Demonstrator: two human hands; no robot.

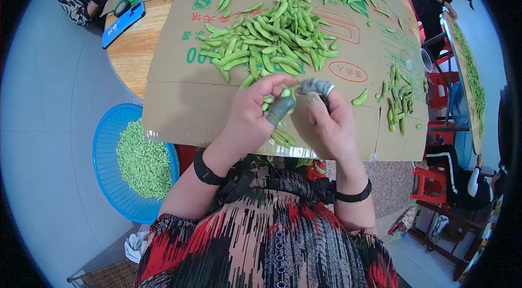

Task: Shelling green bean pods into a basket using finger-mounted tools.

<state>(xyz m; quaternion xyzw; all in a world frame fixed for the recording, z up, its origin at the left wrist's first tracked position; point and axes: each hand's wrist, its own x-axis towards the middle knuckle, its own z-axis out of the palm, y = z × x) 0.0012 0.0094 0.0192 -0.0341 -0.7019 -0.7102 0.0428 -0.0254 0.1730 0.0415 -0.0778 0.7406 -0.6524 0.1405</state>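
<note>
Both hands up over the near edge of the cardboard sheet (pixel 179 98), wrists bent inward. Left hand (pixel 251 119) curled, grip pinched on an edamame pod (pixel 286 92), grey finger cot (pixel 280 108) on the thumb. Right hand (pixel 331 122) closed on the pod's other end. Big pod pile (pixel 272 43) just beyond, shelled beans in blue basket (pixel 109 141) lower left.

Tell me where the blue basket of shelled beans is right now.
The blue basket sits low on the person's left, beside the left hand and below the cardboard sheet.
</note>
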